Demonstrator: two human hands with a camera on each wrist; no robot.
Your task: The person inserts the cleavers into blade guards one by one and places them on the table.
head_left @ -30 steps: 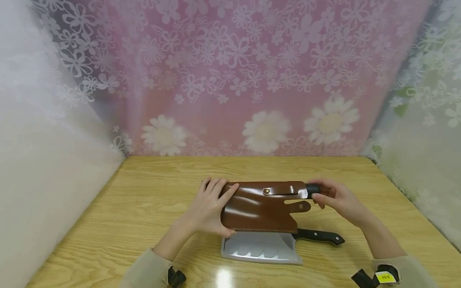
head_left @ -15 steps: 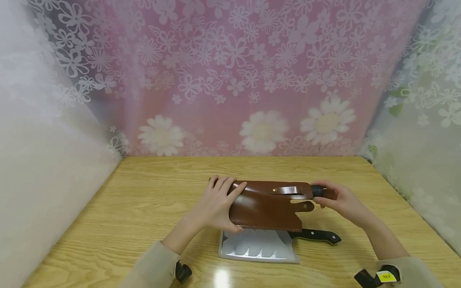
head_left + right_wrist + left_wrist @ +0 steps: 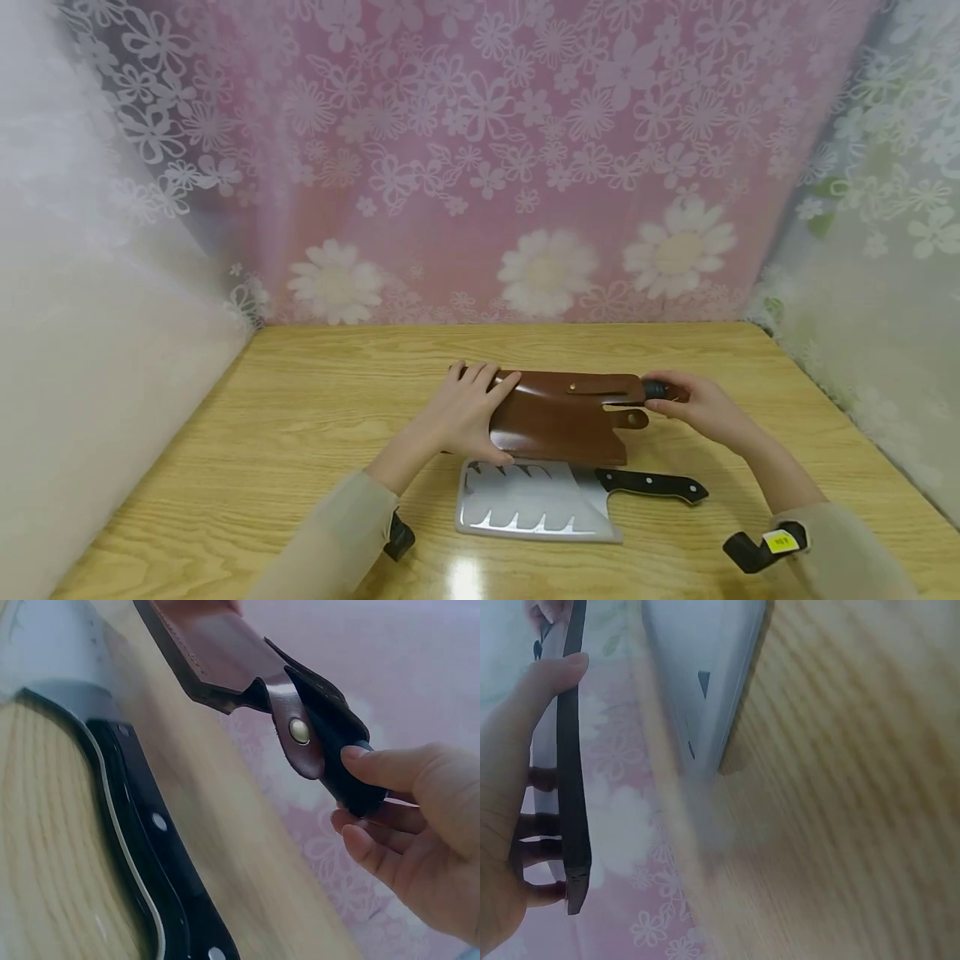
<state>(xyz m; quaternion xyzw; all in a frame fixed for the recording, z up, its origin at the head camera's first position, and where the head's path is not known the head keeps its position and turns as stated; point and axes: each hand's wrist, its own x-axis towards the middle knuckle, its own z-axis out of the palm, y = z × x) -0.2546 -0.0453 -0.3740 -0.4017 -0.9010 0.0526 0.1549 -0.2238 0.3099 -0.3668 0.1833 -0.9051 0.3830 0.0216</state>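
A brown leather knife sheath (image 3: 558, 425) is held over the table, both hands on it. My left hand (image 3: 468, 417) grips its left end, thumb on the near edge and fingers across the far edge. From the sheath's right end sticks a black knife handle (image 3: 352, 787), pinched between thumb and fingers of my right hand (image 3: 701, 408). A strap with a brass snap (image 3: 299, 731) hangs beside that handle. The blade inside is hidden. Just in front lies a cleaver (image 3: 528, 508) on the wood, its riveted black handle (image 3: 652, 482) pointing right.
The wooden table (image 3: 300, 467) reaches back to a pink flowered curtain (image 3: 450, 167). Pale sheets (image 3: 120, 333) close off both sides. Black wrist straps with cameras (image 3: 750, 550) sit at the sleeve cuffs.
Both hands have carried the sheath slightly away from the person, and its left end has shifted right. More of the cleaver's blade on the table now shows. Both grips stay the same.
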